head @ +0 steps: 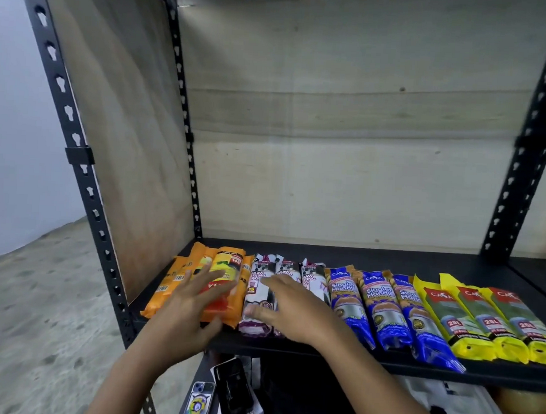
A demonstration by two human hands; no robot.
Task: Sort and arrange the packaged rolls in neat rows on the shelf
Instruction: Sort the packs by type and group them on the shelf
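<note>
Packaged rolls lie side by side in one row on the black shelf (374, 259). From left to right they are orange packs (224, 300), white and purple drawstring packs (257, 278), three blue packs (377, 306) and three yellow packs (482, 322). My left hand (192, 301) lies flat, fingers spread, on the orange packs. My right hand (286, 307) rests palm down on the white and purple packs, fingers pointing left. Neither hand grips a pack. The hands hide the middle of those packs.
Black perforated uprights (85, 176) frame the bay, with plywood panels (349, 147) at the back and left side. Below the shelf lie two phones (233, 388) and dark and white items. A concrete floor (35, 304) lies to the left.
</note>
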